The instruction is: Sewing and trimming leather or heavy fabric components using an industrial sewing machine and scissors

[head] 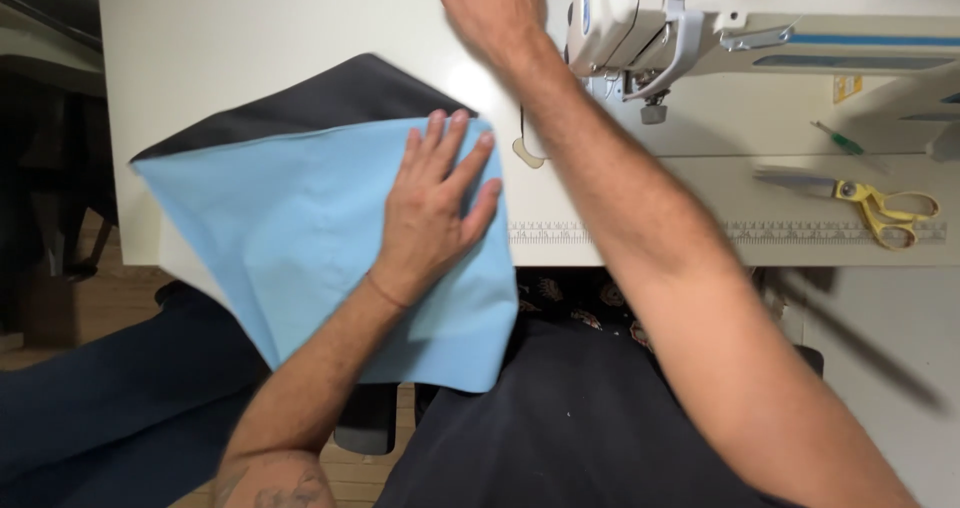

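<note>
My left hand (435, 203) lies flat with spread fingers on a light blue piece of fabric (300, 238) that hangs over the front edge of the white sewing table (250, 28). A dark fabric layer (330, 98) shows from under the blue one along its far edge. My right hand (490, 8) reaches across the table toward the back, to the left of the white sewing machine (640, 18). Its fingers are cut off by the top of the frame, so whether they hold anything is hidden.
Yellow-handled scissors (870, 203) lie on the table at the right, beside a small green-handled tool (840, 140). A ruler strip (780, 231) runs along the table's front edge. The machine's presser foot (653, 108) hangs near my right forearm. Dark cloth covers my lap below.
</note>
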